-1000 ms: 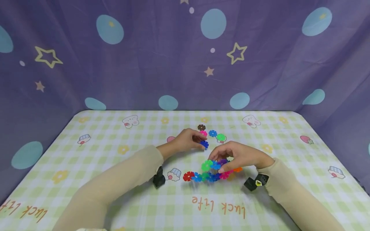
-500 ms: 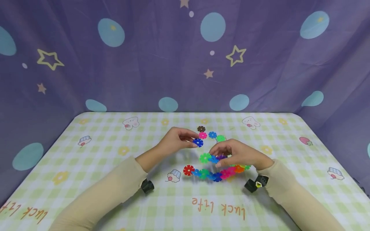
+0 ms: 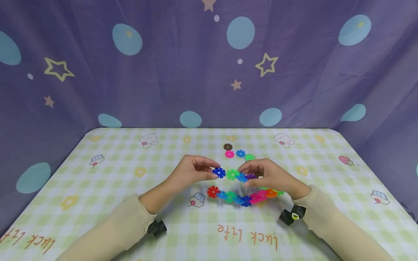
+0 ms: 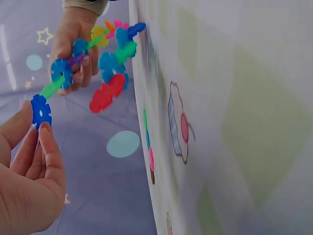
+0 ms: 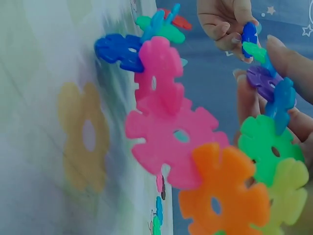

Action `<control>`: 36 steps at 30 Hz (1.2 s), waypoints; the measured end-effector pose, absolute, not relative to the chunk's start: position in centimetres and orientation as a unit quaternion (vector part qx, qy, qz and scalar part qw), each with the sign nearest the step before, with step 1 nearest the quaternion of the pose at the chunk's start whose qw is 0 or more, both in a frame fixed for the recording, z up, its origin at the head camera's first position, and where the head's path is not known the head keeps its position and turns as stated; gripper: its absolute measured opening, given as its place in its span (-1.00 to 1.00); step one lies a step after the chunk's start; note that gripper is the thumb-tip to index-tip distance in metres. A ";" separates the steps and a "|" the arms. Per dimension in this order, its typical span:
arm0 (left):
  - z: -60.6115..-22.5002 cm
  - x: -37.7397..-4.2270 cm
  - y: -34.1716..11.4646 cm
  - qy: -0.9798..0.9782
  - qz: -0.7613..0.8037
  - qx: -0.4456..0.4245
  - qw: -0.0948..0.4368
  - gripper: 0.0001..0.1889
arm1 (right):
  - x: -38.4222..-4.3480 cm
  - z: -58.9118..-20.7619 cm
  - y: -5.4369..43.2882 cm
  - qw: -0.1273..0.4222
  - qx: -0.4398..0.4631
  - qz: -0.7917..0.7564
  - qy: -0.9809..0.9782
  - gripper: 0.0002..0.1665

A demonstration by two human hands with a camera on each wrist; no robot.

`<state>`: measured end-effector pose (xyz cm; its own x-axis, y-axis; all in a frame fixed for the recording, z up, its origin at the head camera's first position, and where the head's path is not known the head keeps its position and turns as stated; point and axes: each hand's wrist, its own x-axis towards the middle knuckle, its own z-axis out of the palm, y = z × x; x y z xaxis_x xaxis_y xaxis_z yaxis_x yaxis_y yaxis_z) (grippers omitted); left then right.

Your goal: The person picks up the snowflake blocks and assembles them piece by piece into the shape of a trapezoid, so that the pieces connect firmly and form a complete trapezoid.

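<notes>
My left hand [image 3: 192, 171] pinches a dark blue notched plastic disc [image 3: 219, 173] between thumb and fingers above the table. My right hand [image 3: 274, 177] grips a curved chain of interlocked, flower-shaped discs near a purple disc [image 5: 264, 82]. One end of that chain is a light green disc [image 3: 233, 174], right beside the blue one; whether they touch I cannot tell. From the right hand the chain bends round through yellow [image 5: 287, 193], orange [image 5: 222, 188] and pink [image 5: 171, 129] discs to a red disc [image 3: 213, 191] at its other end. My right palm hides part of it in the head view.
Loose discs lie farther back on the checked tablecloth [image 3: 107, 195]: brown [image 3: 228, 146], pink [image 3: 229, 154], light blue [image 3: 240, 153] and green [image 3: 250, 157]. Behind the table's far edge hangs a purple curtain [image 3: 163, 72].
My left hand has picked the dark blue disc up from near the loose pieces and brought it left and nearer, beside the chain's green end. My right hand stays in nearly the same place, still holding the chain.
</notes>
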<state>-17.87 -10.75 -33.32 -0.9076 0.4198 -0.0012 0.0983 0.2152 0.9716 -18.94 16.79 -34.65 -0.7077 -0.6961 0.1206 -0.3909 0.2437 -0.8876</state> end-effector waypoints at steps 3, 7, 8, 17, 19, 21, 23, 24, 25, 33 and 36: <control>-33.2 -17.4 -10.6 0.765 0.607 0.166 0.137 -0.71 | -18.6 -34.7 16.9 0.141 -0.349 -0.506 0.776 -0.62; -32.9 -17.0 -10.4 0.769 0.607 0.164 0.120 -0.72 | -18.3 -34.8 17.0 0.133 -0.351 -0.509 0.775 -0.61; -32.9 -17.0 -10.4 0.768 0.607 0.164 0.118 -0.73 | -18.3 -34.8 17.0 0.132 -0.352 -0.509 0.774 -0.61; -32.8 -16.8 -10.3 0.767 0.606 0.166 0.131 -0.72 | -17.9 -34.7 16.8 0.127 -0.348 -0.517 0.772 -0.62; -32.6 -16.8 -10.3 0.767 0.605 0.164 0.137 -0.72 | -17.9 -34.7 16.7 0.125 -0.347 -0.517 0.772 -0.62; -32.4 -16.8 -10.3 0.766 0.605 0.164 0.144 -0.73 | -17.8 -34.7 16.7 0.123 -0.346 -0.516 0.774 -0.62; -32.1 -16.7 -10.3 0.765 0.604 0.166 0.150 -0.73 | -17.8 -34.6 16.7 0.123 -0.346 -0.515 0.774 -0.62; -32.0 -16.7 -10.3 0.765 0.604 0.166 0.153 -0.73 | -17.8 -34.6 16.6 0.123 -0.346 -0.515 0.775 -0.62; -31.9 -16.7 -10.3 0.764 0.603 0.168 0.156 -0.73 | -17.7 -34.5 16.6 0.123 -0.346 -0.514 0.775 -0.62; -31.7 -16.4 -10.3 0.766 0.599 0.167 0.160 -0.73 | -17.5 -34.4 16.2 0.117 -0.357 -0.510 0.773 -0.64; -31.7 -16.3 -10.3 0.768 0.598 0.167 0.156 -0.73 | -17.5 -34.4 16.0 0.113 -0.357 -0.514 0.772 -0.70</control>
